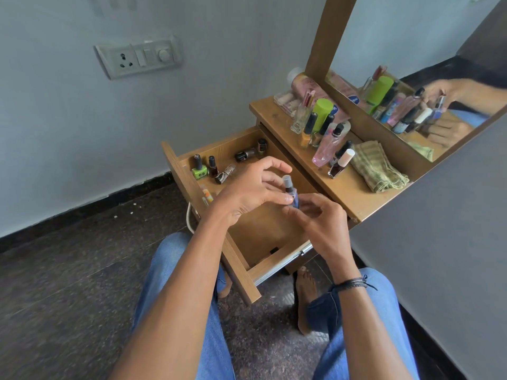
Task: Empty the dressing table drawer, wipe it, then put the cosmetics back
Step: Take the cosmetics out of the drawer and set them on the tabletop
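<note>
The wooden drawer (263, 231) of the dressing table stands pulled out. Over it, my left hand (252, 190) and my right hand (318, 220) both pinch a small blue bottle (291, 193) with a grey cap, held upright. Inside the drawer's far end lie a green nail polish (199, 169), a dark red one (212, 167), a clear glittery one (225, 174), two dark bottles (251, 152) and a small orange tube (207, 196). The near half of the drawer floor is bare.
On the table top (345, 187) stand several bottles, among them a green-capped can (323, 112) and a pink perfume bottle (327, 145), beside a folded green cloth (375, 167). A mirror (428, 86) rises behind. My knees and bare feet are under the drawer.
</note>
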Tool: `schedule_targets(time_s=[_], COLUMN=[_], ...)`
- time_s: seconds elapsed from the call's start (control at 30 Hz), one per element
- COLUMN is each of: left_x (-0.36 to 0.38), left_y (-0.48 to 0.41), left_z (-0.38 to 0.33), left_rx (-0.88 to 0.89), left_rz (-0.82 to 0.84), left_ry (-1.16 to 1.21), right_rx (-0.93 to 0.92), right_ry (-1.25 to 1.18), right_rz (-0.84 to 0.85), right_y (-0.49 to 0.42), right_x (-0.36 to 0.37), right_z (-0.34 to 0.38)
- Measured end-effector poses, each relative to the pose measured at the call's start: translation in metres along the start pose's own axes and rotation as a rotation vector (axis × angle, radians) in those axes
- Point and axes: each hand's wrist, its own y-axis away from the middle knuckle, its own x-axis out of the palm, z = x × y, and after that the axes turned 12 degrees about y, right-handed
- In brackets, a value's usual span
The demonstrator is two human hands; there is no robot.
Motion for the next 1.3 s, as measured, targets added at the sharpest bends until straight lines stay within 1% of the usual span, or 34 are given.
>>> schedule_targets(time_s=[0.07, 0.13, 0.23, 0.3, 0.4, 0.43, 0.5, 0.6, 0.77, 0.9, 1.0, 1.13, 1.17, 1.23, 1.3], left_x=[0.001, 0.001, -0.003, -0.009, -0.022, -0.026, -0.033, -0.038, -0.036, -0.037, -0.036, -0.034, -0.033, -0.031, -0.029], left_y=[0.0, 0.0, -0.004, -0.009, -0.012, -0.011, -0.009, -0.01, -0.012, -0.014, -0.017, -0.018, -0.018, -0.018, -0.019], left_z=[-0.002, -0.003, 0.002, 0.01, 0.025, 0.029, 0.034, 0.035, 0.035, 0.042, 0.048, 0.051, 0.052, 0.053, 0.053], left_rx=[0.035, 0.072, 0.081, 0.059, 0.005, -0.009, -0.015, -0.019, -0.078, -0.091, -0.127, -0.162, -0.163, -0.181, -0.227], left_rz=[0.028, 0.021, -0.085, -0.215, -0.372, -0.401, -0.435, -0.439, -0.416, -0.447, -0.44, -0.435, -0.437, -0.423, -0.39], left_ry=[0.081, 0.098, 0.023, -0.198, -0.648, -0.737, -0.818, -0.804, -0.8, -0.932, -1.046, -1.099, -1.11, -1.144, -1.186], right_rx=[0.028, 0.051, 0.115, 0.192, 0.26, 0.266, 0.274, 0.296, 0.297, 0.301, 0.275, 0.278, 0.285, 0.26, 0.145], right_ry=[-0.007, -0.008, -0.025, 0.019, 0.116, 0.139, 0.176, 0.183, 0.197, 0.207, 0.224, 0.241, 0.228, 0.141, 0.096], right_rz=[-0.088, -0.208, -0.38, -0.452, -0.489, -0.499, -0.509, -0.501, -0.489, -0.479, -0.479, -0.479, -0.503, -0.609, -0.745], right_y=[-0.002, -0.004, -0.007, -0.012, -0.023, -0.027, -0.035, -0.045, -0.056, -0.057, -0.053, -0.051, -0.047, -0.036, -0.025], right_x=[-0.004, -0.011, -0.024, -0.03, -0.034, -0.035, -0.034, -0.032, -0.033, -0.033, -0.032, -0.03, -0.028, -0.022, -0.016], right_z=[-0.002, -0.002, -0.001, -0.001, -0.007, -0.009, -0.012, -0.011, -0.01, -0.011, -0.009, -0.008, -0.009, -0.008, -0.005])
